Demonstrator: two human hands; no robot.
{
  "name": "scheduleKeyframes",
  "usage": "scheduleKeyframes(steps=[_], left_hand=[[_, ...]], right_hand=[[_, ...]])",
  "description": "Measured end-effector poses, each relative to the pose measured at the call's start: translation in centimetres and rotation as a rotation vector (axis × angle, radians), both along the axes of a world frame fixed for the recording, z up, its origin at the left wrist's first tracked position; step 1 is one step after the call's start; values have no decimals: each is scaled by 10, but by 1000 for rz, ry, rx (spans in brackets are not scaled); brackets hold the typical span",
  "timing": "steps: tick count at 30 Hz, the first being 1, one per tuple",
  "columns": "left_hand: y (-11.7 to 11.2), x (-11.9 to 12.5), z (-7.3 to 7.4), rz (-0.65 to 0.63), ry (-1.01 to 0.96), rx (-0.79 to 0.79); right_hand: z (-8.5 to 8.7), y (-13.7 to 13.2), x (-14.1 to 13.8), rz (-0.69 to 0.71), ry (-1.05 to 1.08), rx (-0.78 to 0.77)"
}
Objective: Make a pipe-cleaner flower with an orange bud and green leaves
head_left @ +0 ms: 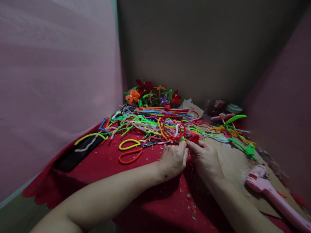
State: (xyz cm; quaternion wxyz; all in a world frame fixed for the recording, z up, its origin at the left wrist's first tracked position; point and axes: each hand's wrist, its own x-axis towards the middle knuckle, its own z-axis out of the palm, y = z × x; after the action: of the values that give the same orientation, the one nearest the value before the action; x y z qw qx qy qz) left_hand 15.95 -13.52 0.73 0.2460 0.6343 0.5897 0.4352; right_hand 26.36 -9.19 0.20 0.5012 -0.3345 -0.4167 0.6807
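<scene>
My left hand and my right hand meet fingertip to fingertip over the near edge of a heap of pipe cleaners. Both are closed in a pinch on red pipe cleaner work. From the fingertips, a curled red pipe cleaner arcs up in loops to the left. A flat, petal-like red piece shows at my right fingers. The exact joint between the fingertips is hidden. Scissors with one yellow and one orange handle lie left of my left hand, their blades pointing toward the heap.
Loose multicoloured pipe cleaners spread across the red cloth. Finished pipe cleaner flowers stand behind. A black case lies left. At right, a pink glue gun rests on a brown board, near a green leafed piece.
</scene>
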Motion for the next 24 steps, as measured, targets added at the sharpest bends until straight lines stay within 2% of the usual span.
scheduleKeyframes(steps=[3,6,9,12,15,18,24], left_hand=[[1,1,-1,-55,-6,-17],[3,-5,4,-161,-233,-188],[3,-12,11,-225,-403,-321],[5,-17,16,-277,-487,-349],[7,-22,18,-325,-500,-364],[10,-24,16,-349,-477,-355],[10,-19,10,-317,-406,-248]], right_hand=[[2,2,-1,10,61,-184],[3,5,1,72,39,-223],[3,9,5,140,2,-177],[3,12,8,145,0,-39],[4,13,10,150,29,46],[4,14,9,161,24,34],[3,12,8,134,-115,129]])
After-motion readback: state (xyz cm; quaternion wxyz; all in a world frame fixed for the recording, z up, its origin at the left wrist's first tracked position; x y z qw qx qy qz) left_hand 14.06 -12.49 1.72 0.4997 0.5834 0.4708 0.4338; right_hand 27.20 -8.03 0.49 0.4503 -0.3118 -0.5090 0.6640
